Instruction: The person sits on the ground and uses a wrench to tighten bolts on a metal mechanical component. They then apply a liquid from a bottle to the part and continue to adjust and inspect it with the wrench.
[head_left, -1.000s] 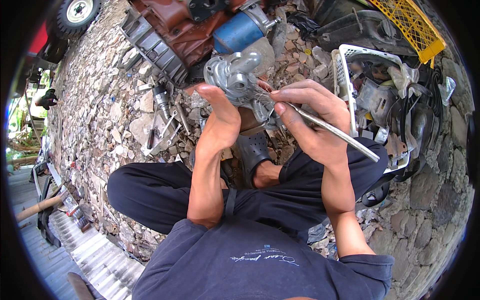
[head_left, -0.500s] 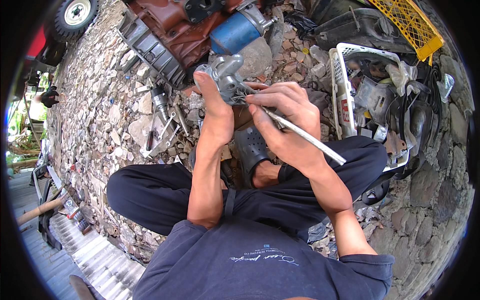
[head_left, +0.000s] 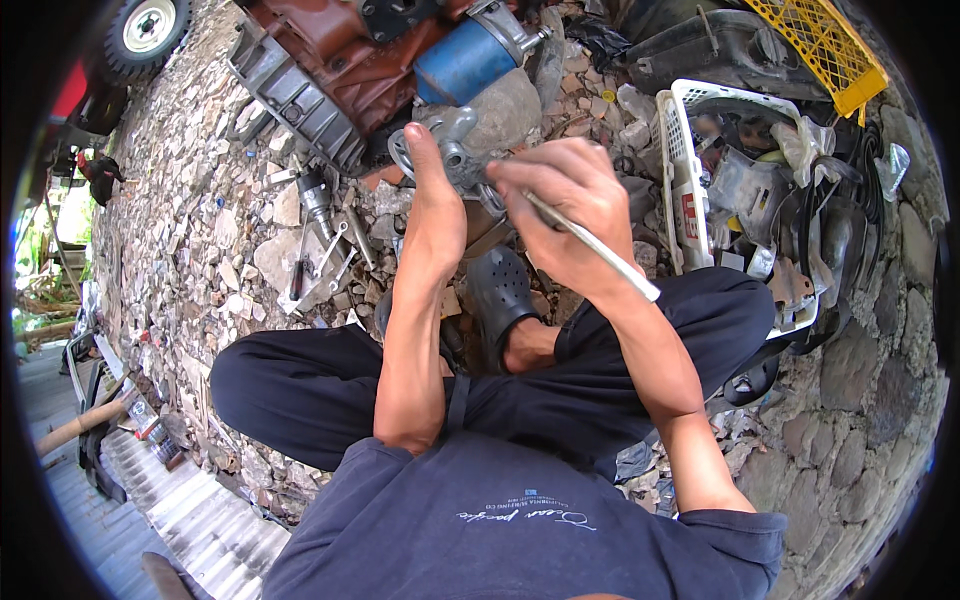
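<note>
The left hand (head_left: 437,225) grasps a grey metal casting (head_left: 466,172) with the thumb upright along its near side; the other fingers are hidden behind the part. The casting is held up between the two hands, at the left hand's fingers and just ahead of the right hand's fingertips. The right hand (head_left: 572,205) is closed in a pen-like grip around a slim, pale-handled tool (head_left: 600,250), whose handle slants back toward the right wrist. Its far end points at the casting, but the fingers and blur hide the tip, so I cannot tell whether it touches.

Below and between the hands is a dark clog with holes (head_left: 498,290), worn on a foot, and nearer the body are the crossed legs in dark trousers (head_left: 290,390).

Left of the left hand, spanners (head_left: 337,250) and a cylindrical metal tool (head_left: 315,200) lie among the stones. Beyond the hands sit a rounded rock (head_left: 508,105), a blue cylinder (head_left: 450,75), a reddish-brown engine block (head_left: 320,40) and a ribbed grey housing (head_left: 295,95).

To the right of the right hand stands a white crate (head_left: 688,160) filled with parts and plastic bags; farther out, past it, is a yellow crate (head_left: 850,90). Far left of the hands, beyond the gravel, is a wheel (head_left: 150,25).
</note>
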